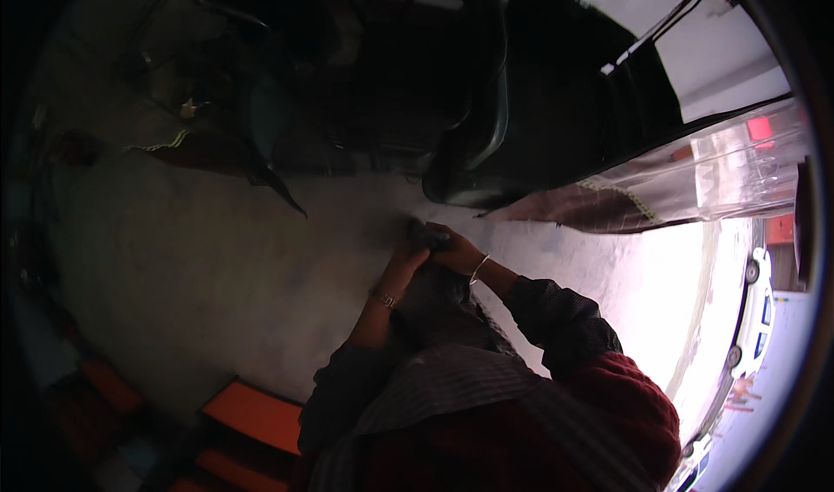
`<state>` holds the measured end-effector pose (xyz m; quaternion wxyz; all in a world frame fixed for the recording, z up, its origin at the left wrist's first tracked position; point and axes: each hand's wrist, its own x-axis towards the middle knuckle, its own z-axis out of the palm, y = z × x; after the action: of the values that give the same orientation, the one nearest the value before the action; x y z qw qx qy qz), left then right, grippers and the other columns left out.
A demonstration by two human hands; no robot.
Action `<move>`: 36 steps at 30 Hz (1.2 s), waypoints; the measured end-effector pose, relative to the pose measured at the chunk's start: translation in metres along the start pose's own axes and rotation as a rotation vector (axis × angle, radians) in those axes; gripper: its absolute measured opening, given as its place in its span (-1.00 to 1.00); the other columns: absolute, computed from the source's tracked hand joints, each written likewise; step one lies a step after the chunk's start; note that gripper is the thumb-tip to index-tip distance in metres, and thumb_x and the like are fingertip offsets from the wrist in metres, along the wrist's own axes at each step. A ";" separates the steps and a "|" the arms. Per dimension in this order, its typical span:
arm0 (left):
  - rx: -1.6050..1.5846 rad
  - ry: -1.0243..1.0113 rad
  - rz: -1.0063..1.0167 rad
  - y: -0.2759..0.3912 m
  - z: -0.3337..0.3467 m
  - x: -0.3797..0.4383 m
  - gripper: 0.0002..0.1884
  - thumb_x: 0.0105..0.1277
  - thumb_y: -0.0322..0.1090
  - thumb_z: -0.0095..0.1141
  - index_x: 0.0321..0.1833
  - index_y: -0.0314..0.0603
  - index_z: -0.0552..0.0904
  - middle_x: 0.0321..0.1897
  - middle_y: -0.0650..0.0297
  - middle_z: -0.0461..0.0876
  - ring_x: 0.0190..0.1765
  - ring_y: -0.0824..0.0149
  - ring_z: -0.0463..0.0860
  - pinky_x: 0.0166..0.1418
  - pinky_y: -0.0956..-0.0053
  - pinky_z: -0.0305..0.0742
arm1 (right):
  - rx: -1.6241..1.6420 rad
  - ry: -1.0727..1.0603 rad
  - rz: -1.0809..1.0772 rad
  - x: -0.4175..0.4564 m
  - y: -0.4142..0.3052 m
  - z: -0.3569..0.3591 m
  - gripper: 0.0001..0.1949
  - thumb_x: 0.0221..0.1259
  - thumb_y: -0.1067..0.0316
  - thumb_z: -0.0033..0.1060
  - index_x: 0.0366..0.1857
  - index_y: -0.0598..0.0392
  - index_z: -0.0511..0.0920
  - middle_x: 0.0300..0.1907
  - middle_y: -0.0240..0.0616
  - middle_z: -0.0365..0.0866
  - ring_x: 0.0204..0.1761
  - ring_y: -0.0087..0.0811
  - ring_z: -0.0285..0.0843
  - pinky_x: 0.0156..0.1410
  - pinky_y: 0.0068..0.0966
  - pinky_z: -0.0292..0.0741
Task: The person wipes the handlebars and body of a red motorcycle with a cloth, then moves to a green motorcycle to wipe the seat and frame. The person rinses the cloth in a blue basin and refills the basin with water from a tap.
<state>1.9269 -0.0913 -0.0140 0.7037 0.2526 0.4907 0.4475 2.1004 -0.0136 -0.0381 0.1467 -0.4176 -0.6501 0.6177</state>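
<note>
My left hand (410, 257) and my right hand (458, 253) are close together in front of my body, over the floor. Between them is a small dark object (429, 234), gripped by both hands. Shadow and blur hide what kind of thing it is. A metal-banded watch or bracelet (387, 299) is on my left wrist, and a pale bangle (479, 270) circles the right one. Below the hands hangs the grey checked cloth (443, 378) that I wear over dark red clothing.
A large black padded seat or panel (560, 114) stands ahead, beside a clear plastic curtain (730, 159) with a brown border. Orange metal surfaces (254, 414) are behind me at left. Concrete floor (228, 264) runs towards the bright opening, where a white car (756, 322) stands outside.
</note>
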 end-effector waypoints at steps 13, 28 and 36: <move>-0.256 0.799 0.192 -0.046 -0.060 -0.102 -0.60 0.33 -0.16 0.14 0.19 -0.04 0.51 -0.01 0.28 0.58 -0.04 0.32 0.61 -0.10 0.41 0.54 | -1.022 0.910 -0.146 0.120 -0.045 -0.164 -0.40 0.05 0.25 0.22 0.28 -0.28 0.33 0.31 -0.02 0.19 0.09 0.22 0.38 0.09 -0.03 0.49; -0.118 0.839 0.096 -0.051 0.025 -0.037 -0.67 0.35 -0.20 0.13 0.16 0.01 0.54 -0.09 0.36 0.60 -0.07 0.44 0.60 -0.10 0.52 0.52 | -1.500 -0.221 -1.061 0.244 -0.157 -0.049 -0.63 0.03 0.40 0.13 -0.04 -0.28 0.58 0.19 -0.41 0.35 0.13 -0.13 0.33 0.12 -0.09 0.35; -0.114 0.933 0.207 -0.078 0.049 -0.075 -0.66 0.38 -0.22 0.07 0.20 0.02 0.52 -0.11 0.36 0.57 -0.09 0.43 0.56 -0.04 0.41 0.54 | -1.881 -0.533 -0.963 0.207 -0.060 -0.096 -0.61 0.23 0.22 0.02 0.14 0.00 0.49 0.28 -0.31 0.35 0.35 -0.19 0.18 0.33 -0.03 0.17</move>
<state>1.9928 -0.1901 -0.0219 0.3729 0.0335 0.7011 0.6068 2.0204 0.2088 -0.0309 -0.1506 0.0830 -0.9688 -0.1785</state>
